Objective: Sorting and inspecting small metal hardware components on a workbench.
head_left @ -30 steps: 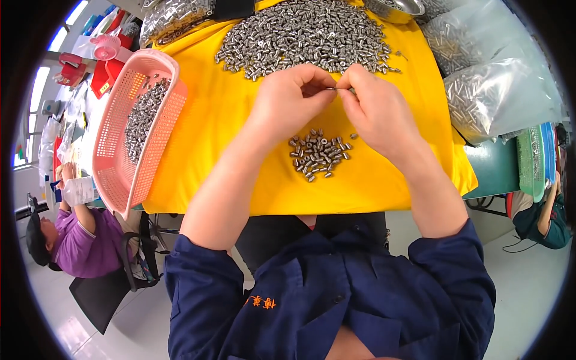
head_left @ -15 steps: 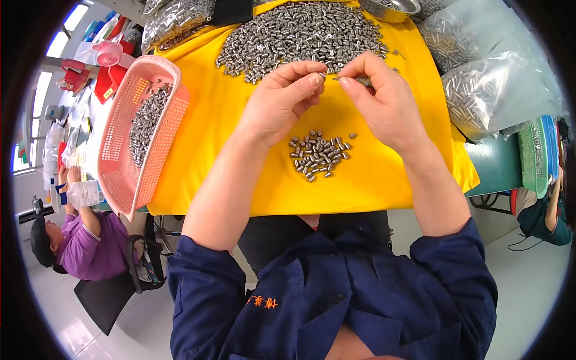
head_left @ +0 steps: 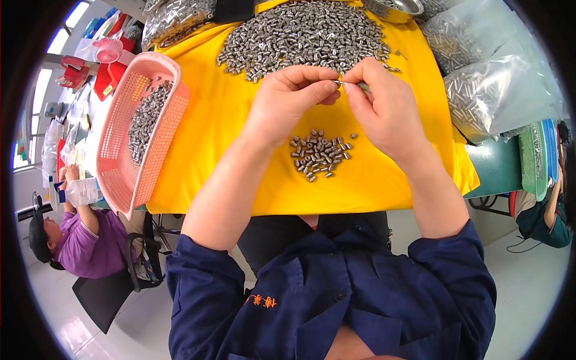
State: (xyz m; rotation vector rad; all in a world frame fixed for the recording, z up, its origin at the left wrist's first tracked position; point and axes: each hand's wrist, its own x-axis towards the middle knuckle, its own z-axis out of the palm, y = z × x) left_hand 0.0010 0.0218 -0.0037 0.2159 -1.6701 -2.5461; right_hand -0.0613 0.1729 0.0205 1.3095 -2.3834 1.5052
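Over the yellow cloth, my left hand (head_left: 282, 105) and my right hand (head_left: 387, 111) meet fingertip to fingertip. My left thumb and forefinger pinch a small metal piece, mostly hidden by the fingers. My right hand is closed on a thin pin-like tool (head_left: 339, 82) whose metal tip reaches the left fingertips; something greenish shows between the right fingers. Below the hands lies a small pile of metal cylinders (head_left: 321, 155), with one cylinder (head_left: 354, 136) a little apart. A much larger heap of similar cylinders (head_left: 306, 36) spreads just beyond the hands.
A pink perforated basket (head_left: 114, 162) with metal pieces stands at the left. Clear bags of metal parts (head_left: 480, 96) lie at the right, near a metal bowl (head_left: 396, 9). One person (head_left: 96, 246) sits at the left; another person (head_left: 543, 216) is at the far right.
Both hands have come together: the small gap between the fingertips has closed, and the tool's tip now meets the left fingertips. The left hand has moved slightly right.
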